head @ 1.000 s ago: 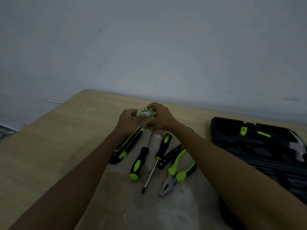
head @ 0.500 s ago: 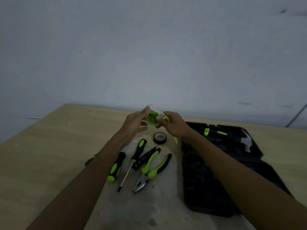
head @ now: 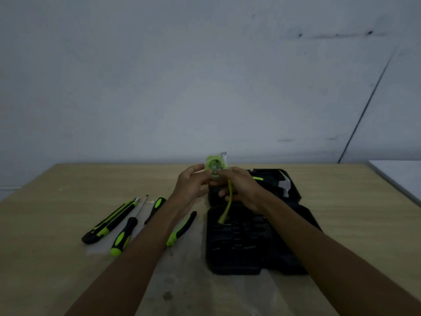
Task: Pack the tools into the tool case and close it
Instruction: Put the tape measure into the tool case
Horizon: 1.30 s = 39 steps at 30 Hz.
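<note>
A green tape measure (head: 216, 166) in clear wrap is held up between my left hand (head: 191, 181) and my right hand (head: 242, 186), above the far half of the open black tool case (head: 237, 245). Its yellow-green strap (head: 227, 205) hangs down over the case. A hammer (head: 284, 184) lies in the case's far half. On the table to the left lie a utility knife (head: 109, 223), two black-and-green screwdrivers (head: 124, 236) (head: 156, 207), and pliers (head: 182, 228) partly hidden by my left forearm.
The wooden table (head: 57, 201) ends at a grey wall behind. A pale sheet (head: 186, 277) lies under the tools and case. A white surface (head: 401, 176) sits at the far right edge.
The view has swung right, so the case now sits centre and the tools lie left. Both hands have carried the tape measure over the case, and its strap now dangles.
</note>
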Available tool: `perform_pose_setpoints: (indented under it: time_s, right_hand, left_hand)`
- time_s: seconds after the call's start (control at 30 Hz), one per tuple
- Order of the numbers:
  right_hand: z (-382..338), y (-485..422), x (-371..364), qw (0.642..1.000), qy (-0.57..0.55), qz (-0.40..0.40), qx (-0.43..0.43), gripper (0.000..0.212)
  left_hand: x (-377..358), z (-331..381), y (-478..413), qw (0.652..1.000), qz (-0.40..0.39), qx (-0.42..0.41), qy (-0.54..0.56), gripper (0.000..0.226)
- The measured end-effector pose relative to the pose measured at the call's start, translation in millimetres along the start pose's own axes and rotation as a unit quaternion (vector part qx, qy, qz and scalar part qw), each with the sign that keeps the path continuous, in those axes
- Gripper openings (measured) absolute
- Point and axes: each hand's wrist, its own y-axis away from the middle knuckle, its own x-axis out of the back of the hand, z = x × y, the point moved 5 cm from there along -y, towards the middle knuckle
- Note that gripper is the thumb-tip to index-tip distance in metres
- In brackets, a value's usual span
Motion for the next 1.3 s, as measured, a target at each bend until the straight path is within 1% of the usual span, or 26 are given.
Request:
perform_pose_setpoints:
  time_s: [0.13,0.23,0.4,0.47,0.53,0.6,0.77,0.9,0.97,1.03,1.1,1.2,1.3]
  right_hand:
    - [-14,4,26,0.998,0.057,0.022,0.034,0.025]
    - [-17,3,46,0.995,0.092,0.03,0.04,0.032]
    - [-17,-7,66,0.988,0.138,0.037,0.052,0.027]
    - [-19,-12,71,0.983,0.164,0.051,0.059,0.031]
    - [-20,-17,75,0.979,0.185,0.056,0.063,0.034]
    - [-22,-21,76,0.975,0.207,0.05,0.065,0.034]
    - [-23,-31,70,0.96,0.269,0.006,0.076,0.034]
    - [-22,-42,66,0.946,0.308,-0.019,0.096,0.034]
    - [-22,-45,63,0.942,0.321,-0.042,0.093,0.044]
    - [-21,-47,60,0.931,0.348,-0.056,0.095,0.06]
    - [-21,-51,58,0.914,0.387,-0.053,0.107,0.072]
    - [-22,-57,60,0.896,0.425,-0.03,0.124,0.071]
    - [-26,-65,63,0.874,0.465,-0.045,0.133,0.08]
  left_hand:
    - [-16,13,-7,1.0,-0.017,-0.014,0.015,0.035]
    - [-27,12,-11,1.0,-0.022,-0.004,0.016,0.035]
    - [-31,-2,-17,1.0,-0.001,0.016,0.004,0.031]
    - [-31,-9,-21,0.999,0.012,0.027,0.019,0.027]
    - [-31,-15,-24,0.999,0.016,0.04,0.029,0.028]
    - [-30,-20,-25,0.997,0.006,0.053,0.05,0.029]
    - [-32,-25,-28,0.992,-0.017,0.072,0.099,0.013]
    - [-35,-28,-32,0.989,-0.011,0.079,0.122,0.018]
    - [-38,-29,-35,0.986,-0.013,0.086,0.14,0.025]
    - [-43,-29,-35,0.984,-0.014,0.09,0.155,0.024]
    - [-47,-32,-36,0.982,-0.024,0.1,0.16,0.023]
    - [-50,-34,-37,0.983,-0.049,0.112,0.135,0.021]
    - [-43,-36,-40,0.991,-0.045,0.103,0.07,0.03]
